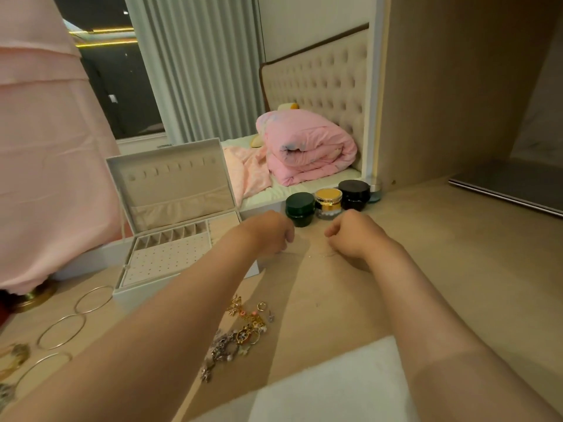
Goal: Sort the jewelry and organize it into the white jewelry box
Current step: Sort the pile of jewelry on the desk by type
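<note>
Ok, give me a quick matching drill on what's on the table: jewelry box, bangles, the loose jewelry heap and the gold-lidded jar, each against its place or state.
Things:
1 white jewelry box
2 bangles
3 jewelry pile
4 gold-lidded jar

Places or states:
A between the green jar and the black jar
B lid up, trays showing
C heaped on the table, nearer the camera than the box
D lying flat, spread along the table's left side

Pairs: 1-B, 2-D, 3-C, 4-A
</note>
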`<state>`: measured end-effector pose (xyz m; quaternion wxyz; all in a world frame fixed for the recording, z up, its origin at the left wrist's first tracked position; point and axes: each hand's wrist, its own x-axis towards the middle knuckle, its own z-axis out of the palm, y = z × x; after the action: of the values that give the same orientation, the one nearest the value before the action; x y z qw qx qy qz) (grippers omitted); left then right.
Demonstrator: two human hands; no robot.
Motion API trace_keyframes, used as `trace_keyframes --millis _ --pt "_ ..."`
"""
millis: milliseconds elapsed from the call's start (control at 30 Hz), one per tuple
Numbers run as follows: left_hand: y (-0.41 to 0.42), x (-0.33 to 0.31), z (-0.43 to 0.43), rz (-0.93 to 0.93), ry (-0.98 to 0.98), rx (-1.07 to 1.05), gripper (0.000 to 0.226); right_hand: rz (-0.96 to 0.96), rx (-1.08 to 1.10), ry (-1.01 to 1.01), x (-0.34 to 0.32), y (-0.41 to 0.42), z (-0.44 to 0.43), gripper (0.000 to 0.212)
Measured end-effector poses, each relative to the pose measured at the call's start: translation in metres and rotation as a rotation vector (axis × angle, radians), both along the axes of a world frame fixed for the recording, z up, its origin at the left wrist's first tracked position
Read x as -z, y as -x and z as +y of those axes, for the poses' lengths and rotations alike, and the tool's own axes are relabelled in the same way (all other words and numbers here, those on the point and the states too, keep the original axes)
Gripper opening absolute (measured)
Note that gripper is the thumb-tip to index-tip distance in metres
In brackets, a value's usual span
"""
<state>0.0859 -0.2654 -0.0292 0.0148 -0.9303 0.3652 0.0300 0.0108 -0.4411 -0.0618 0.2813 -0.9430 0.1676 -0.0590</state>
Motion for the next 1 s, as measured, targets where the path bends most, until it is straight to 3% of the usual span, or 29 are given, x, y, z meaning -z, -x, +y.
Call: trace_keyframes --millis 233,533,733,1000 --pt "0.048 -0.014 0.07 -0.066 0.261 0.075 0.017 -0.117 -0.288 -0.162 -0.034 0.006 0.061 0.007" --pt "0.084 0.005 0.216 0.041 0.353 -0.21 0.013 -0.007 -0.657 0.032 -0.047 0.029 0.165 0.008" --pt "0.091 0.035 0.26 0.153 0.395 -0.25 0.009 0.06 -0.738 0.219 -0.022 0.039 0.199 0.014" --pt "0.09 0.026 0.301 0.212 0.386 -0.335 0.008 0.077 -0.808 0.151 -0.019 0.043 0.234 0.013"
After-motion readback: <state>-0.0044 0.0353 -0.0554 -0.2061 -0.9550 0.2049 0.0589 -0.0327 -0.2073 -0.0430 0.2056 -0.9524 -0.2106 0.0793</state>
